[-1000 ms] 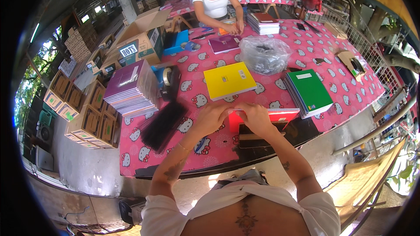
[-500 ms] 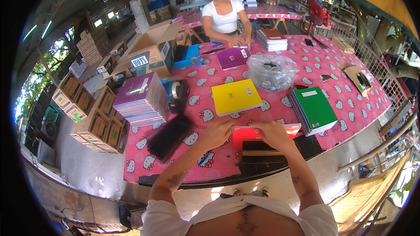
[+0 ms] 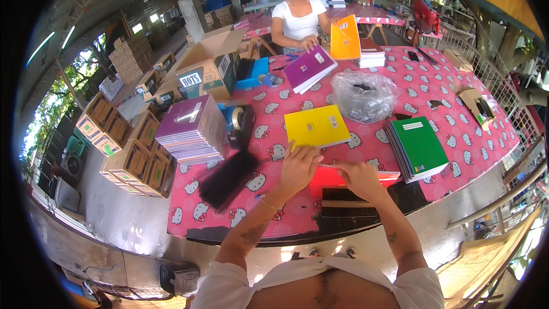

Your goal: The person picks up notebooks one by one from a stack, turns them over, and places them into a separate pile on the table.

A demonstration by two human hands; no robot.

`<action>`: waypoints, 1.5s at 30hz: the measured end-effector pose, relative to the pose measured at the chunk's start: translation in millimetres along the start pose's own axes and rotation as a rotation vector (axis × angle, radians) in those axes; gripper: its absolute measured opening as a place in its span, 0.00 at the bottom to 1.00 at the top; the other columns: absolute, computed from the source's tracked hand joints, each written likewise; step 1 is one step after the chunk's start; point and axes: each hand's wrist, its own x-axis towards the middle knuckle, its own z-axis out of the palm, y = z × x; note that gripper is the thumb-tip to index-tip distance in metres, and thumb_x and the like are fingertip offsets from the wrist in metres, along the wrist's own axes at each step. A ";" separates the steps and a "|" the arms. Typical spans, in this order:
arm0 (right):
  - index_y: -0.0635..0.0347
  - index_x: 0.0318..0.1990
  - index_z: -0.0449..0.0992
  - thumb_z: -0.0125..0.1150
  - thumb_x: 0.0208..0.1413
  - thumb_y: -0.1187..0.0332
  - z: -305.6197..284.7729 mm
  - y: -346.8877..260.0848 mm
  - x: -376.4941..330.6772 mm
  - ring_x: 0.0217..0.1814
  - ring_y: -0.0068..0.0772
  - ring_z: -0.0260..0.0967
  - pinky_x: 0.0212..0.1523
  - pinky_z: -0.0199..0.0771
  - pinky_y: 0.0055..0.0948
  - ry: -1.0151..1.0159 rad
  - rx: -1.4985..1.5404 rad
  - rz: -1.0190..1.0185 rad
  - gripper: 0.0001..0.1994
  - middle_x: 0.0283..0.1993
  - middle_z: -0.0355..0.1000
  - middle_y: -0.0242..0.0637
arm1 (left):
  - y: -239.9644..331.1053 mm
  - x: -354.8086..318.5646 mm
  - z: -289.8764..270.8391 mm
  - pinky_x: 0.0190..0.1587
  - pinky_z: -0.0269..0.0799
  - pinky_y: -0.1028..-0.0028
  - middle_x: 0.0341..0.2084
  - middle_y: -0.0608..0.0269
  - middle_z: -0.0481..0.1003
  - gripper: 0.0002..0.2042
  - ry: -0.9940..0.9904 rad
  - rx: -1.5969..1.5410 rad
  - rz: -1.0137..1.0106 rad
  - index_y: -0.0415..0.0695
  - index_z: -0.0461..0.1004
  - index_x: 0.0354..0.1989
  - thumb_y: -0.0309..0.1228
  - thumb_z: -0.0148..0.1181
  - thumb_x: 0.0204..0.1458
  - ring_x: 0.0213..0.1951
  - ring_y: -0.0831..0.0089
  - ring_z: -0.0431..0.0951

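Observation:
A red notebook (image 3: 317, 182) lies at the table's near edge, partly on a dark wooden block (image 3: 346, 201). My right hand (image 3: 359, 178) has its fingers closed on the notebook's upper edge. My left hand (image 3: 299, 167) is lifted off it, fingers apart, the fingertips at the near edge of a yellow notebook (image 3: 317, 126). Whether they touch it I cannot tell. Right of my hands stands a stack of notebooks with a green cover (image 3: 419, 144) on top. Across the table a co-worker (image 3: 298, 23) holds an orange notebook (image 3: 345, 37) and touches a purple notebook (image 3: 311, 68).
On the left are a tall stack of purple notebooks (image 3: 189, 129), a tape dispenser (image 3: 242, 126) and a bundle of thin black strands (image 3: 230, 180). A clear plastic bag (image 3: 365, 97) sits mid-table. Cardboard boxes (image 3: 137, 160) stand beside the table. An opened small carton (image 3: 476, 109) lies at right.
My left hand has left the red notebook and moved up to the yellow one. My right hand stays on the red notebook. The co-worker has raised an orange notebook and tilted the purple one.

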 end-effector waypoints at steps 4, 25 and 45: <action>0.48 0.47 0.81 0.61 0.56 0.70 -3.7 -0.7 -0.5 0.33 0.46 0.79 0.32 0.78 0.45 0.001 -0.022 -0.002 0.11 0.37 0.80 0.38 | -2.7 -18.2 12.3 0.55 0.66 0.55 0.42 0.57 0.77 0.14 -0.014 -0.182 0.035 0.43 0.76 0.46 0.39 0.61 0.58 0.46 0.56 0.76; 0.49 0.47 0.81 0.70 0.50 0.61 -30.5 48.7 -4.9 0.38 0.54 0.78 0.40 0.77 0.51 -0.250 -0.245 0.124 0.16 0.34 0.80 0.43 | 13.7 22.4 26.8 0.68 0.51 0.42 0.69 0.43 0.60 0.37 -0.024 0.318 0.158 0.36 0.61 0.68 0.55 0.53 0.61 0.72 0.46 0.56; 0.50 0.47 0.81 0.71 0.49 0.59 -28.3 55.5 -10.0 0.35 0.56 0.78 0.36 0.77 0.52 -0.221 -0.201 0.018 0.17 0.30 0.79 0.47 | 72.9 -21.9 54.6 0.70 0.49 0.43 0.71 0.43 0.57 0.38 -0.089 0.273 0.044 0.34 0.58 0.69 0.54 0.50 0.62 0.72 0.50 0.55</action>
